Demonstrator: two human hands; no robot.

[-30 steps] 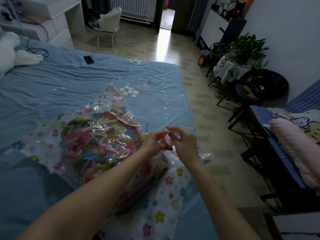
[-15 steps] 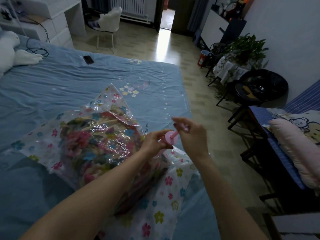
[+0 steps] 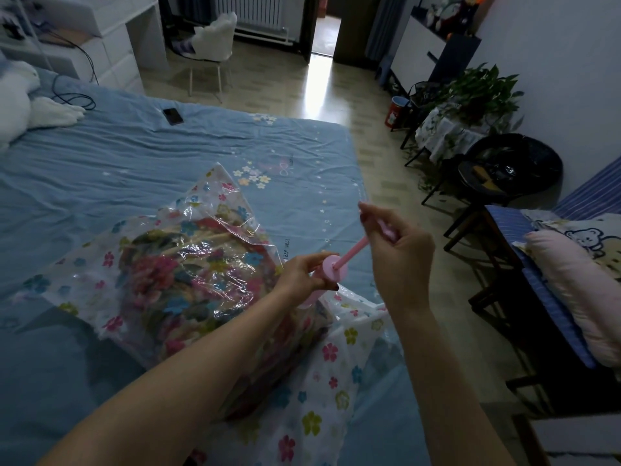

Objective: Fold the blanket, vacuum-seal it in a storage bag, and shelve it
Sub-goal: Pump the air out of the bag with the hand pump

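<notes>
Both of my hands are on the pink hand pump: my left hand grips its barrel against the storage bag, which holds the folded blanket on the bed, while my right hand clenches the plunger handle, drawn out. Sealing is under way, I judge (the bag looks puffy), so next comes a straight push down. Phone and plush toy lie well apart, blocking nothing.
</notes>
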